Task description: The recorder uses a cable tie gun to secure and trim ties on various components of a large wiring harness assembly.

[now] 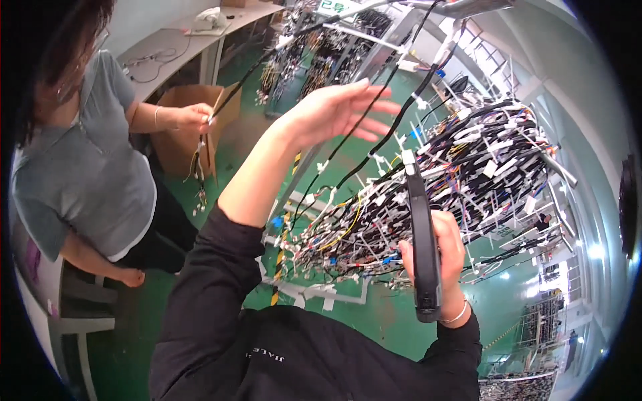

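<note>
My left hand is raised with its fingers stretched out and apart, beside a hanging black cable that runs down from the top. It holds nothing that I can see. My right hand is wrapped round a long black cable tie gun, whose white tip points away from me toward the cables. Behind the tool hangs a thick bundle of wire harnesses, with black sleeves, white connectors, coloured wires and many white cable tie tails sticking out. The underside of the tool is partly hidden.
On the left a person in a grey top grips a harness end in one hand. Behind stand an open cardboard box and a long bench with a cord. More harnesses hang at the back over a green floor.
</note>
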Action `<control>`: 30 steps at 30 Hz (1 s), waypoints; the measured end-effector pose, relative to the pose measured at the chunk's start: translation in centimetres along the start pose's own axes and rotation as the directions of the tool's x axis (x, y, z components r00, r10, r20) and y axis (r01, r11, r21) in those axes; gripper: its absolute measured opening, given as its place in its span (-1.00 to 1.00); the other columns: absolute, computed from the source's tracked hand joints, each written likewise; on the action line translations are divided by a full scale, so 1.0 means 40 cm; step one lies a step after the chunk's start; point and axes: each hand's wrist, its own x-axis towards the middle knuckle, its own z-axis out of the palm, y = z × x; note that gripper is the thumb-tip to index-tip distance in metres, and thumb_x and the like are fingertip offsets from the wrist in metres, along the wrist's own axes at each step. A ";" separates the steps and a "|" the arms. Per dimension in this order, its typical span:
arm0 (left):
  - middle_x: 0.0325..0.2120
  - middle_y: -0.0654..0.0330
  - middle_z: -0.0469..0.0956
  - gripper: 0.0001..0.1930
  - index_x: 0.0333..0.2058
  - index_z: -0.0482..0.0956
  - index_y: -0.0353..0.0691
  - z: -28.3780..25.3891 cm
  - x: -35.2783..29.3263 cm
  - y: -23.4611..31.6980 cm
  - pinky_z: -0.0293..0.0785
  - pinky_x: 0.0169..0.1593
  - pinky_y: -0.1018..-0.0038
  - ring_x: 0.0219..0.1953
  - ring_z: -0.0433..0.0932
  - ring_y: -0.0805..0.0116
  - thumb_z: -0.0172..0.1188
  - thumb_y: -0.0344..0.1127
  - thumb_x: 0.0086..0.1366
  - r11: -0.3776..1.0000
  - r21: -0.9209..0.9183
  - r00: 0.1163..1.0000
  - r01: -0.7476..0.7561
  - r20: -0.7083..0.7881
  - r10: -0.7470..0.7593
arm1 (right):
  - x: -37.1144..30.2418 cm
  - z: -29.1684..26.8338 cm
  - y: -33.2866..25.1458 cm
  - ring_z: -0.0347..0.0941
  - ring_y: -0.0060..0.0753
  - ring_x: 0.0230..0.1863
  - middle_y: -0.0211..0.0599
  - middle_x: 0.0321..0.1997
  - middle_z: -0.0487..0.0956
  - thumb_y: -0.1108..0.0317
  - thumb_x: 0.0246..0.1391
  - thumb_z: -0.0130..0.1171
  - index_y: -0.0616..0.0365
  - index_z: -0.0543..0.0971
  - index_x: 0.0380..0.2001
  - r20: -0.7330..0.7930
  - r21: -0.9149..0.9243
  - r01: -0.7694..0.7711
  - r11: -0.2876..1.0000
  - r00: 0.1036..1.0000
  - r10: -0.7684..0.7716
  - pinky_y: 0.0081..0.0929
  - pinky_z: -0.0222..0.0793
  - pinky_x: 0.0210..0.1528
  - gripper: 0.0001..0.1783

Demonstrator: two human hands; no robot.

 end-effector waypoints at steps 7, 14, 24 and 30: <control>-0.41 0.38 0.55 -0.70 0.02 0.65 -0.27 0.081 0.080 0.061 0.13 -0.48 0.69 -0.50 0.29 0.73 0.23 -0.27 0.39 0.871 0.417 0.880 -0.258 -0.271 0.391 | 0.175 -0.033 0.044 0.48 -0.36 -0.31 -0.24 -0.28 0.52 0.43 -0.04 0.38 0.30 0.54 -0.09 -0.067 0.123 -0.117 0.985 0.990 0.126 -0.48 0.43 -0.19 -0.59; -0.39 0.32 0.61 -0.78 -0.09 0.70 -0.35 0.075 0.070 0.026 0.40 -0.26 0.65 -0.35 0.51 0.62 0.30 -0.50 0.30 0.445 0.766 0.553 -0.464 -0.143 0.821 | 0.249 -0.004 0.076 0.52 -0.59 -0.13 -0.32 -0.07 0.63 0.44 0.04 0.39 0.30 0.54 0.06 0.069 0.333 -0.286 0.898 0.958 0.280 -0.56 0.48 -0.03 -0.51; -0.56 0.13 0.47 -0.83 -0.18 0.71 -0.24 0.106 0.040 0.066 0.38 -0.41 0.40 -0.53 0.50 0.25 0.30 -0.37 0.27 0.128 0.970 0.504 -0.208 -0.006 0.864 | 0.264 -0.002 0.113 0.54 -0.45 -0.24 -0.27 -0.23 0.60 0.40 -0.02 0.41 0.29 0.58 -0.03 0.040 0.082 -0.137 0.987 0.990 0.134 -0.50 0.48 -0.11 -0.55; -0.55 0.10 0.49 -0.84 -0.20 0.71 -0.25 0.089 0.034 0.065 0.40 -0.40 0.35 -0.52 0.53 0.20 0.29 -0.37 0.26 0.068 0.971 0.495 -0.231 0.057 0.867 | 0.274 0.000 0.107 0.47 -0.28 -0.57 -0.25 -0.54 0.51 0.31 -0.07 0.49 0.25 0.57 -0.39 -0.006 -0.135 -0.062 0.989 0.998 0.062 -0.43 0.42 -0.45 -0.69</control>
